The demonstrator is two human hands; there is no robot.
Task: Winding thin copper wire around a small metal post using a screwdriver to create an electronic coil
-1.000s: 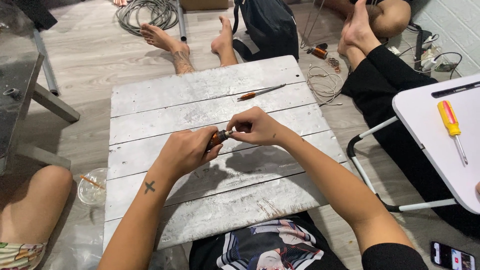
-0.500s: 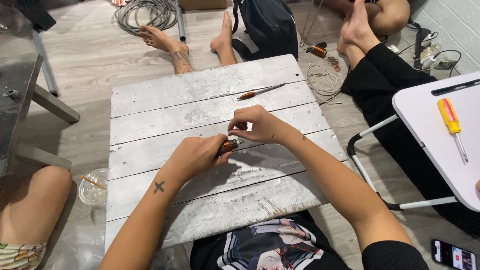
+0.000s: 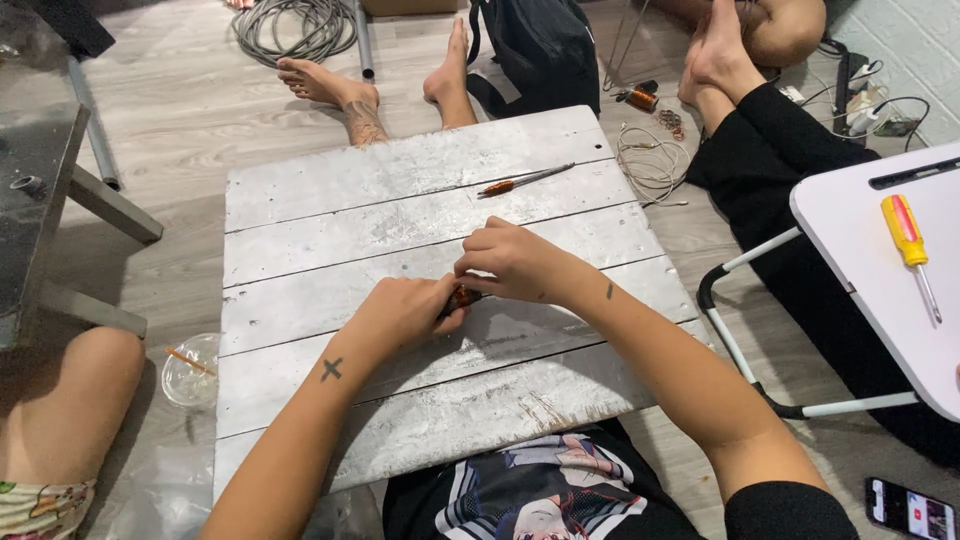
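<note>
Small orange-handled tool [image 3: 463,296], frame centre on the weathered grey plank table [image 3: 300,290], pinched between left hand [image 3: 405,312] and right hand [image 3: 510,262], both closed on it; seemingly light, rigid, best gripped at the handle.

Board [image 3: 400,230]: whitewashed grey planks
Held tool [image 3: 463,296]: orange-red handle
Screwdriver [image 3: 908,240]: yellow handle, red band
Folding table [image 3: 860,270]: white
Bag [image 3: 540,45]: black

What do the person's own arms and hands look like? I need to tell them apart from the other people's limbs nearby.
Both forearms are bare. The left hand has a small dark cross mark on the forearm behind it; the right hand has a short dark line. A black sleeve covers the right upper arm.
</note>
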